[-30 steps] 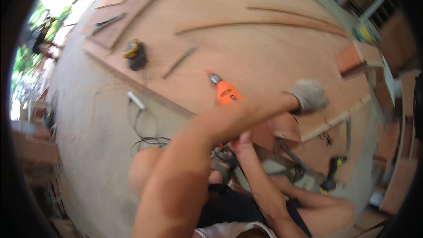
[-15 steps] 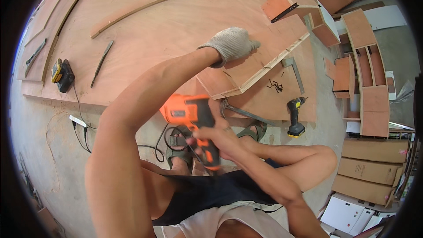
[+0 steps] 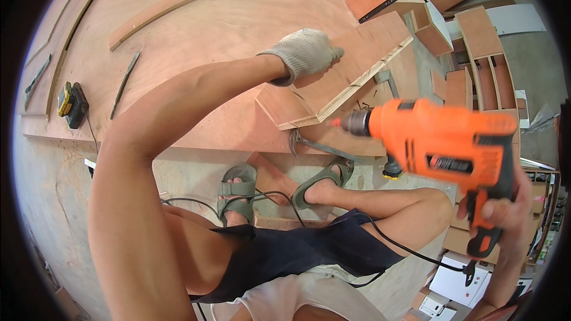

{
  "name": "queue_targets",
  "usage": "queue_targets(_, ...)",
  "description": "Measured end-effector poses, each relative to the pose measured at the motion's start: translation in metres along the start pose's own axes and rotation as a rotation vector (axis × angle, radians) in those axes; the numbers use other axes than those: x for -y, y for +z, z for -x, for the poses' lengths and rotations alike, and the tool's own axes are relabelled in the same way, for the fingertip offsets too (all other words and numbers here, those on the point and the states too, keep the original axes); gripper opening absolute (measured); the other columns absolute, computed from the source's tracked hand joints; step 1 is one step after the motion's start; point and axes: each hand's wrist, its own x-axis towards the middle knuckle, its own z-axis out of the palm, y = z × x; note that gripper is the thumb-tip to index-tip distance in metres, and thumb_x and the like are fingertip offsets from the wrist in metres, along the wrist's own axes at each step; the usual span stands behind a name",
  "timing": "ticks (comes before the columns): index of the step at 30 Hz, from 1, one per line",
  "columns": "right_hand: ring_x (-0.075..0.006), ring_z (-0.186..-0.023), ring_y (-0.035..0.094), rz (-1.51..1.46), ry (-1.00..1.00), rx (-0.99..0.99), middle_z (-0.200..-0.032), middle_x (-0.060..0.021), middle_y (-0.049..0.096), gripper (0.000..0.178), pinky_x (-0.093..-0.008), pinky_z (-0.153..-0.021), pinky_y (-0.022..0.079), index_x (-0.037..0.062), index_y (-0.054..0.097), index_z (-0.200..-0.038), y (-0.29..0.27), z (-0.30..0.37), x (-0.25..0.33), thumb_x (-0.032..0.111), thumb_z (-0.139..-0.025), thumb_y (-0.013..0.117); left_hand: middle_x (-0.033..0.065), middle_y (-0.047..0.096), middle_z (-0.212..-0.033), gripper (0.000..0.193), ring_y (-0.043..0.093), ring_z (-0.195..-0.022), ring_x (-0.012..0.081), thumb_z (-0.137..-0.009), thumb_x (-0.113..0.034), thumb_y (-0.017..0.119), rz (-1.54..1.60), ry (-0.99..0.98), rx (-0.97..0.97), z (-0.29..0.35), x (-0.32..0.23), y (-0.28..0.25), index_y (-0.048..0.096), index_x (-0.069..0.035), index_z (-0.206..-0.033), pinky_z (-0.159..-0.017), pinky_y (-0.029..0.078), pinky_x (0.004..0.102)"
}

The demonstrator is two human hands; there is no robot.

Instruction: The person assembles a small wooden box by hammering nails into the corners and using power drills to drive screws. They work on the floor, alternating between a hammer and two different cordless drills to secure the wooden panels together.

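My right hand (image 3: 510, 208) is wrapped round the handle of an orange and black corded power drill (image 3: 425, 142), lifted at the right, its chuck pointing left. A black cord trails from it past my legs. My left hand (image 3: 306, 53), in a grey-white knit glove, is closed over the far side of a plywood assembly (image 3: 363, 62); its fingertips are partly hidden. That assembly lies on a large plywood sheet (image 3: 196, 77), its layered edges facing me. Beyond the drill's tip, a few dark screws (image 3: 380, 96) show beside a metal square (image 3: 388, 82).
A metal clamp-like tool (image 3: 324, 147) lies at the sheet's near edge. Behind the orange drill a second, cordless drill (image 3: 392, 167) is mostly hidden. Far left are a yellow-black battery charger (image 3: 72, 104) and a thin tool (image 3: 125, 85). Wooden boxes (image 3: 493, 77) and cartons stand at right.
My right hand has swung the orange drill from in front of my lap up and to the right, turning its chuck leftward. My left hand stays on the plywood assembly; the view has shifted slightly.
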Motion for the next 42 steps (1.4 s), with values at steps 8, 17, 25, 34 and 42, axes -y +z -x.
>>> queue_targets(8,-0.0212,-0.066,0.073,0.087,-0.175,0.116,-0.099,-0.0162,0.068,0.086,-0.0239,-0.043,0.057,-0.0068,0.046,-0.140,-0.006,-0.045,0.023,0.029,-0.074,0.089,0.0201,0.067,-0.090,0.021,0.070,-0.087,0.0390,-0.097,-0.021,0.058,0.163,-0.134,0.013,0.004,-0.005,-0.009,0.067,-0.004,-0.105,-0.076,0.056,0.0470)
queue_targets(17,-0.0202,-0.067,0.073,0.147,-0.110,0.146,-0.099,-0.0172,0.068,0.089,-0.0237,-0.046,0.057,-0.0067,0.047,-0.139,0.009,-0.044,0.035,0.029,-0.069,0.088,0.0228,0.067,-0.088,0.019,0.070,-0.086,0.0418,-0.096,-0.021,0.059,-0.004,-0.037,-0.029,0.002,0.001,0.003,0.067,-0.005,-0.102,-0.075,0.056,0.0497)
queue_targets(25,-0.0192,-0.068,0.072,0.168,-0.081,0.105,-0.101,-0.0174,0.068,0.086,-0.0230,-0.048,0.057,-0.0064,0.049,-0.137,0.012,-0.047,0.042,0.028,-0.067,0.085,0.0243,0.064,-0.086,0.017,0.068,-0.083,0.0446,-0.093,-0.018,0.060,0.087,-0.055,-0.037,0.001,0.004,0.003,0.065,-0.003,-0.100,-0.072,0.056,0.0506)
queue_targets(34,-0.0193,-0.068,0.073,0.139,-0.124,0.129,-0.106,-0.0178,0.069,0.086,-0.0228,-0.050,0.058,-0.0071,0.048,-0.140,0.009,-0.050,0.032,0.026,-0.069,0.084,0.0233,0.065,-0.090,0.022,0.068,-0.087,0.0431,-0.099,-0.024,0.055,0.094,-0.087,-0.011,0.003,0.002,-0.001,0.066,-0.005,-0.102,-0.077,0.056,0.0500)
queue_targets(42,-0.0193,-0.067,0.072,0.264,-0.126,0.225,-0.103,-0.0163,0.069,0.085,-0.0243,-0.049,0.058,-0.0039,0.048,-0.142,-0.004,-0.064,0.034,0.026,-0.071,0.084,0.0254,0.068,-0.095,0.028,0.068,-0.091,0.0433,-0.096,-0.025,0.057,0.139,-0.124,0.029,0.002,-0.005,-0.010,0.066,0.000,-0.102,-0.082,0.055,0.0491)
